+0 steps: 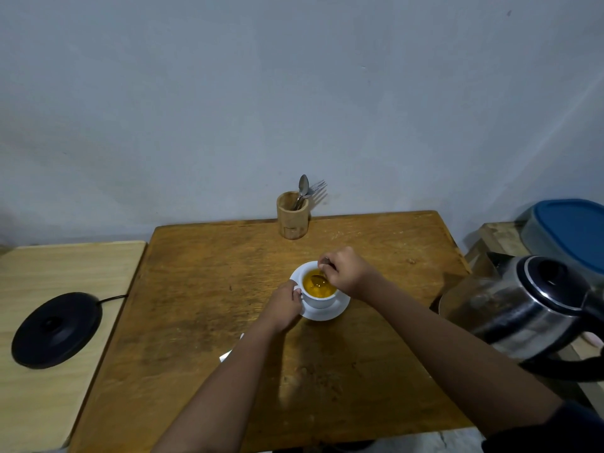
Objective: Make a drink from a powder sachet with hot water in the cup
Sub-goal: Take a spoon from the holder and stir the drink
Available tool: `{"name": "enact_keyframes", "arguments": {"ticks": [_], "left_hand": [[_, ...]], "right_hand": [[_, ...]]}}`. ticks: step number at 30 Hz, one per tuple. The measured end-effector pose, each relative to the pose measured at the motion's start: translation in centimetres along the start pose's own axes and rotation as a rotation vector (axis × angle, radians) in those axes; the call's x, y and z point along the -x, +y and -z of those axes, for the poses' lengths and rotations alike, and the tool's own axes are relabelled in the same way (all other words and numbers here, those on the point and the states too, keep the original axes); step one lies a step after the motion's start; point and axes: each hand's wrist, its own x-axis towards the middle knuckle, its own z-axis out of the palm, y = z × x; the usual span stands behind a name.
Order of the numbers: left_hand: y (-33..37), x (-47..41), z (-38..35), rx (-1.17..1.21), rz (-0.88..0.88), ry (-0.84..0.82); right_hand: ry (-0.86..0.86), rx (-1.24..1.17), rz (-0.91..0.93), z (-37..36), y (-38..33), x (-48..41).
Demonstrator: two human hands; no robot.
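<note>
A white cup [320, 300] full of orange-yellow drink stands on a white saucer [340, 310] in the middle of the brown wooden table [196, 305]. My left hand [283, 305] grips the cup at its handle on the left side. Above the cup's right rim, my right hand [348, 271] pinches a metal spoon [318, 280] whose bowl dips into the liquid. A white scrap [228, 353], maybe the sachet, peeks out from under my left forearm.
A steel electric kettle [523, 308] stands at the table's right edge. Its black base [55, 330] lies on the lighter table to the left. A wooden holder [292, 215] with cutlery stands at the back by the wall. A blue-lidded container [568, 230] sits far right.
</note>
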Motion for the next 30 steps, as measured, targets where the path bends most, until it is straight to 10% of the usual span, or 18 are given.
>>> {"name": "enact_keyframes", "arguments": {"ticks": [30], "left_hand": [[0.51,0.00,-0.12,0.008,0.050,0.010]], "right_hand": [[0.072,-0.100,0.056,0.44,0.70,0.59]]}}
